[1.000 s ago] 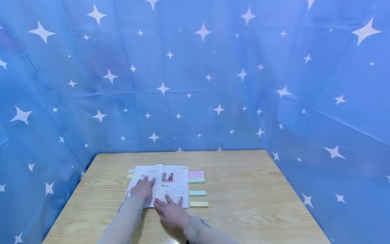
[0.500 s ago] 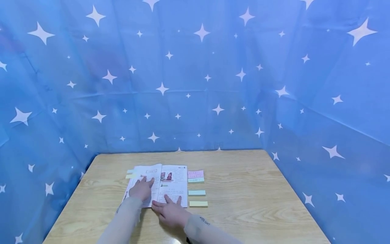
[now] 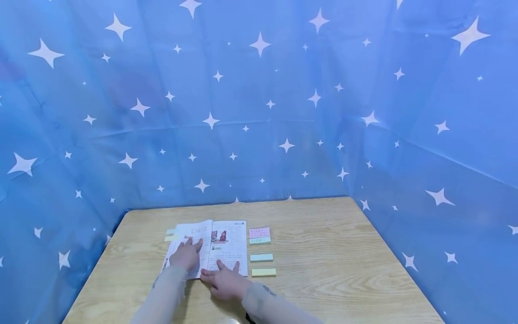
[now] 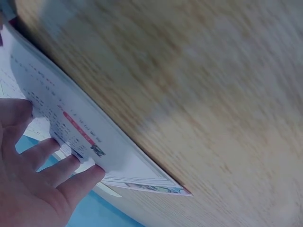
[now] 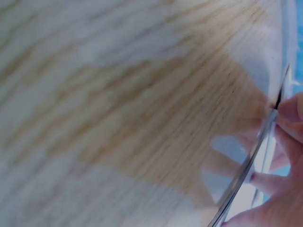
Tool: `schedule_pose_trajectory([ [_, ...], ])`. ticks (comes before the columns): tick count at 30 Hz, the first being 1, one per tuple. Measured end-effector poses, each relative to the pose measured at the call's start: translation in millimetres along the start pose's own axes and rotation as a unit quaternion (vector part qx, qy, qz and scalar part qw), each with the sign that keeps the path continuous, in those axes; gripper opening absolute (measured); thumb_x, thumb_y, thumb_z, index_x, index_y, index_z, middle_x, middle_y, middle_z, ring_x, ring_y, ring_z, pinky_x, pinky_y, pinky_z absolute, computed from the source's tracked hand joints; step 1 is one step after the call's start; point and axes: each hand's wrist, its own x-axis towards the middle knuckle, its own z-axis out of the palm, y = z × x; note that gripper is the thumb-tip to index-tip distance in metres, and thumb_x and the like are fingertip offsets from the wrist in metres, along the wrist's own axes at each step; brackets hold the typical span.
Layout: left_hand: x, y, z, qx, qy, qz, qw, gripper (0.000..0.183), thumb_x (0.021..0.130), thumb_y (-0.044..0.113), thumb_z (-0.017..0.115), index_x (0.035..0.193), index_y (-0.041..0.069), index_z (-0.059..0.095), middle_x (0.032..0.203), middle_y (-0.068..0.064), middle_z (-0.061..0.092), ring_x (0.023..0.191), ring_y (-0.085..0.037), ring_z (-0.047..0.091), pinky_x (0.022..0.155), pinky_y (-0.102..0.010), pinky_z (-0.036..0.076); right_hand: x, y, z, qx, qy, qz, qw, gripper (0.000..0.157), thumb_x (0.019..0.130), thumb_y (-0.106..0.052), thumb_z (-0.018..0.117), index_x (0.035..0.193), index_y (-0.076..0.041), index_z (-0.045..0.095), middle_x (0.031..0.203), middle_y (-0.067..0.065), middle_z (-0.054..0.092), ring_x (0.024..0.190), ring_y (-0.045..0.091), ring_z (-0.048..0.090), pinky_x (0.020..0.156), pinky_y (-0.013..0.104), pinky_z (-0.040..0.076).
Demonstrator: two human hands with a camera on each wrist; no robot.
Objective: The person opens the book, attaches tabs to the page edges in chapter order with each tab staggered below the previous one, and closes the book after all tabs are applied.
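An open book (image 3: 228, 252) with printed text and a small coloured picture lies on the table, left of the middle. On its left page rests my left hand (image 3: 185, 256), fingers spread; in the left wrist view the fingertips touch the page (image 4: 42, 80) near a red printed strip. My right hand (image 3: 225, 283) lies at the lower edge of the right page, fingers spread over the paper. From the right wrist view, the book's edge (image 5: 246, 168) runs in front of the right hand (image 5: 279, 189), partly hiding it.
Right of the book lie pink slips (image 3: 259, 232) with handwriting, a pale green slip (image 3: 260, 240) below them, a mint sticky-note pad (image 3: 261, 258) and a yellow one (image 3: 264, 272). Pale tabs (image 3: 171, 237) stick out at its left. A starry blue curtain (image 3: 259, 112) surrounds the wooden table (image 3: 344, 261).
The head view has tilted and shifted slightly, so the book and hands appear a little lower and further left. Both hands keep about the same places on the book.
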Motion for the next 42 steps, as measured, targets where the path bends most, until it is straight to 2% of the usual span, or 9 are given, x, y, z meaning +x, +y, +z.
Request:
schedule_pose_trajectory([
  [10, -4.1, 0.6, -5.3, 0.004, 0.017, 0.008, 0.9998, 0.042, 0.093, 0.018, 0.03, 0.133, 0.022, 0.039, 0.139, -0.02, 0.026, 0.125, -0.046, 0.016, 0.094, -0.063, 0.02, -3.8, -0.4, -5.6, -0.006, 0.007, -0.012, 1.0, 0.048, 0.086, -0.031, 0.049, 0.132, -0.037, 0.034, 0.137, -0.024, 0.026, 0.128, 0.032, 0.02, 0.078, 0.077, 0.015],
  [15, -2.7, -4.8, -11.0, 0.021, 0.042, 0.025, 0.9986, 0.039, 0.092, 0.021, 0.034, 0.129, 0.024, 0.046, 0.135, -0.019, 0.035, 0.117, -0.045, 0.033, 0.084, -0.062, 0.034, 2.5, -2.1, -13.3, 0.01, 0.009, -0.018, 1.0, 0.045, 0.086, -0.032, 0.05, 0.129, -0.038, 0.04, 0.135, -0.023, 0.031, 0.125, 0.032, 0.028, 0.076, 0.076, 0.022],
  [18, 0.4, -1.4, -13.3, 0.033, 0.067, 0.037, 0.9965, 0.037, 0.091, 0.024, 0.039, 0.127, 0.024, 0.049, 0.132, -0.019, 0.039, 0.112, -0.045, 0.04, 0.074, -0.061, 0.04, 5.6, 5.7, -23.3, 0.002, 0.021, -0.035, 0.999, 0.042, 0.088, -0.031, 0.048, 0.129, -0.035, 0.041, 0.136, -0.017, 0.033, 0.123, 0.026, 0.034, 0.082, 0.069, 0.03],
  [22, 6.6, 2.6, -10.2, 0.04, 0.08, 0.039, 0.9952, 0.039, 0.09, 0.029, 0.042, 0.128, 0.021, 0.048, 0.133, -0.019, 0.038, 0.114, -0.044, 0.038, 0.077, -0.061, 0.039, 5.3, 31.1, -41.6, -0.028, 0.066, -0.045, 0.996, 0.041, 0.089, -0.03, 0.048, 0.129, -0.025, 0.046, 0.135, -0.006, 0.04, 0.118, 0.017, 0.042, 0.086, 0.048, 0.042],
  [25, 8.3, 2.7, -5.5, 0.038, 0.084, 0.04, 0.995, 0.042, 0.09, 0.033, 0.043, 0.129, 0.019, 0.046, 0.134, -0.018, 0.037, 0.117, -0.042, 0.036, 0.081, -0.062, 0.036, -0.7, 58.2, -53.4, -0.024, 0.105, -0.014, 0.994, 0.04, 0.089, -0.031, 0.047, 0.127, -0.018, 0.048, 0.132, 0.001, 0.044, 0.115, 0.018, 0.046, 0.086, 0.039, 0.045],
  [27, 8.1, 2.1, -2.3, 0.037, 0.088, 0.042, 0.9945, 0.043, 0.089, 0.035, 0.043, 0.129, 0.018, 0.047, 0.134, -0.017, 0.037, 0.118, -0.041, 0.036, 0.082, -0.061, 0.036, -7.0, 77.4, -60.2, -0.014, 0.127, 0.015, 0.992, 0.04, 0.089, -0.03, 0.048, 0.126, -0.014, 0.05, 0.13, 0.005, 0.046, 0.113, 0.021, 0.048, 0.082, 0.037, 0.047],
  [30, 6.2, 1.4, 1.8, 0.035, 0.101, 0.054, 0.9928, 0.044, 0.088, 0.037, 0.045, 0.127, 0.018, 0.049, 0.132, -0.016, 0.04, 0.117, -0.04, 0.037, 0.082, -0.061, 0.036, -16.7, 105.0, -67.0, 0.001, 0.145, 0.078, 0.986, 0.042, 0.088, -0.03, 0.049, 0.126, -0.012, 0.049, 0.129, 0.005, 0.047, 0.113, 0.023, 0.048, 0.081, 0.045, 0.045],
  [35, 3.9, 3.6, 6.4, 0.038, 0.107, 0.07, 0.991, 0.044, 0.087, 0.04, 0.045, 0.125, 0.018, 0.051, 0.13, -0.014, 0.043, 0.116, -0.038, 0.038, 0.084, -0.061, 0.035, -27.5, 137.7, -70.1, 0.03, 0.13, 0.148, 0.98, 0.046, 0.088, -0.028, 0.048, 0.13, -0.01, 0.044, 0.132, 0.005, 0.043, 0.117, 0.025, 0.042, 0.089, 0.056, 0.034],
  [42, -0.5, 9.5, 7.3, 0.033, 0.095, 0.062, 0.9931, 0.047, 0.087, 0.042, 0.045, 0.127, 0.017, 0.049, 0.13, -0.013, 0.043, 0.116, -0.038, 0.039, 0.083, -0.063, 0.033, -33.0, 152.2, -67.5, 0.063, 0.081, 0.162, 0.981, 0.046, 0.091, -0.029, 0.044, 0.131, -0.007, 0.041, 0.128, 0.008, 0.047, 0.116, 0.028, 0.043, 0.094, 0.052, 0.032],
])
